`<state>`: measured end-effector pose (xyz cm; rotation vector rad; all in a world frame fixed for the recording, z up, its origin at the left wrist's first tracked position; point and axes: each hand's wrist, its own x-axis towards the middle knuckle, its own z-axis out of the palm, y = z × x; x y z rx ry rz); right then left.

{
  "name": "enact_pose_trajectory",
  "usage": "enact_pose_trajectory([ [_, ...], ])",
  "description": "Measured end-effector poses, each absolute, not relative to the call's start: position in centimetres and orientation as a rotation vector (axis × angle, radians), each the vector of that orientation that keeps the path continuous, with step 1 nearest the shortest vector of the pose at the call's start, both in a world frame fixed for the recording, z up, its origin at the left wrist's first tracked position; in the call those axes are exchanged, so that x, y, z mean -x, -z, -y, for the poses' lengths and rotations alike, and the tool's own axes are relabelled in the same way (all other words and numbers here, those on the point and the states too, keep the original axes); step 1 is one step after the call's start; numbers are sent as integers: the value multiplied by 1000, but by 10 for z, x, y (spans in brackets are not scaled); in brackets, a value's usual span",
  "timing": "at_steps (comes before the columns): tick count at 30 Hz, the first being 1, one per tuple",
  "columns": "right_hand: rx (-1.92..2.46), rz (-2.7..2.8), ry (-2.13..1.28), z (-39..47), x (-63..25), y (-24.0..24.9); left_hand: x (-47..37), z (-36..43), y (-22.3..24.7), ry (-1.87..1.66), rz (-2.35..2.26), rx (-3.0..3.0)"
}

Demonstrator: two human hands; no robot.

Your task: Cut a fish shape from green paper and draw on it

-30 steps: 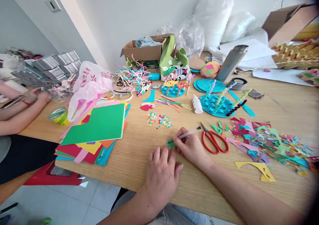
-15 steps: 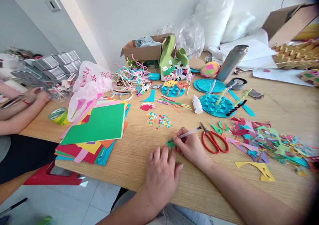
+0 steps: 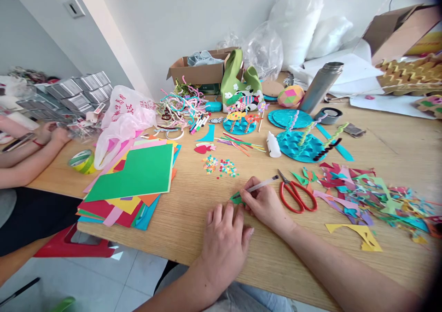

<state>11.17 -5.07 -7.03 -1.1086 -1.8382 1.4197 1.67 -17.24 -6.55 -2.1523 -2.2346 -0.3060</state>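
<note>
The right hand (image 3: 264,203) gripped a slim white pen-like tool (image 3: 259,185) in a writing hold, its tip set on a small green paper piece (image 3: 236,199) that lay on the bench (image 3: 193,210) just ahead of the person. The left hand (image 3: 224,243) rested palm down, fingers spread and flat, its fingertips at the near edge of the green piece, seemingly pinning it; how much of the paper they covered could not be told. By the look of it, the step in hand was marking or scoring the little shape while it was held still. The next stroke would call for steady downward pressure from the left fingers and a short, controlled pull of the tip, since the piece was light and could slide. Red-handled scissors (image 3: 297,194) lay open just right of the right hand, with a heap of coloured offcuts (image 3: 366,194) beyond. A stack of coloured card (image 3: 134,178) sat to the left, and another person's forearms (image 3: 31,153) rested at the far left edge.
</note>
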Motion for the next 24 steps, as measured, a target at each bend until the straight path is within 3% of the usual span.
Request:
enact_pose_trajectory([
  [24,1110,1851,-1404,50,-112,73,-17,173,65,311,2202,2132],
])
